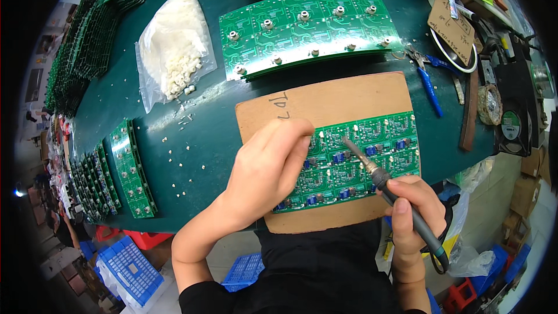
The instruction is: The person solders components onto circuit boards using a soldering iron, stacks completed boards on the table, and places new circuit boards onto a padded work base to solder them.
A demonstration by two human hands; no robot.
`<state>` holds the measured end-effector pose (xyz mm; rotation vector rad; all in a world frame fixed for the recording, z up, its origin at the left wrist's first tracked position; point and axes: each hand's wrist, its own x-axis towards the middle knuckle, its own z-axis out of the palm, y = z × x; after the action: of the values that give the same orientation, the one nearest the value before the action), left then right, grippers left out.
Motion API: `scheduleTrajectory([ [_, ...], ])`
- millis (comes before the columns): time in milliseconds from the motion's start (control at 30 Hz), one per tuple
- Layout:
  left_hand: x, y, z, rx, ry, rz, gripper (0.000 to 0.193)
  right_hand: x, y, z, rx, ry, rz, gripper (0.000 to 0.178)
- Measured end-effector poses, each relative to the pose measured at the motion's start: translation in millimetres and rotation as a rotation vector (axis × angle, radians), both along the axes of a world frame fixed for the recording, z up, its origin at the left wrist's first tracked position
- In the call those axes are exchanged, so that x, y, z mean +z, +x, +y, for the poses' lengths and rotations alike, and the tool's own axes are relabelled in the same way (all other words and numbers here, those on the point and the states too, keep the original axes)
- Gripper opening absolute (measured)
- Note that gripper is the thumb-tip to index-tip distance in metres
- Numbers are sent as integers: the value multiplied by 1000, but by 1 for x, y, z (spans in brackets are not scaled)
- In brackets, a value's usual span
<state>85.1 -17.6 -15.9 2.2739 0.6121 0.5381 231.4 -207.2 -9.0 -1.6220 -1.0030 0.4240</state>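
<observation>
A green circuit board panel (331,183) with blue and white parts lies on a brown board (331,100) in front of me. My right hand (415,206) grips a soldering iron (427,229) by its grey handle, the metal tip pointing down at the panel's upper middle. Over the panel's left end, my left hand (270,166) has its fingers drawn together near the upper edge. Whatever may be between those fingertips is hidden. White connectors (321,134) stand on the panel just right of the left fingers.
A clear bag of small white connectors (177,52) lies open at the left, with loose ones scattered nearby. Stacked green panels (308,32) are beyond the brown board; more stacks (87,35) line the left. Blue-handled pliers (429,90) and a solder roll (489,104) sit at right.
</observation>
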Motion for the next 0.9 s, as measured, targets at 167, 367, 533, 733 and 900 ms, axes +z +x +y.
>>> scheduleTrajectory([
  [167,-4,-2,3,-2,43,-13,17,4,-1,8,104,-1,30,19],
  [367,-17,-10,5,3,120,-5,18,0,-4,28,211,-31,6,25],
  [533,-22,-8,6,5,174,-12,17,-2,-5,29,204,-5,-38,24],
  [733,-14,-8,7,-17,154,26,19,-2,3,2,14,24,-19,18],
  [900,-7,12,-4,-29,19,-12,19,-3,7,-3,12,2,-37,18],
])
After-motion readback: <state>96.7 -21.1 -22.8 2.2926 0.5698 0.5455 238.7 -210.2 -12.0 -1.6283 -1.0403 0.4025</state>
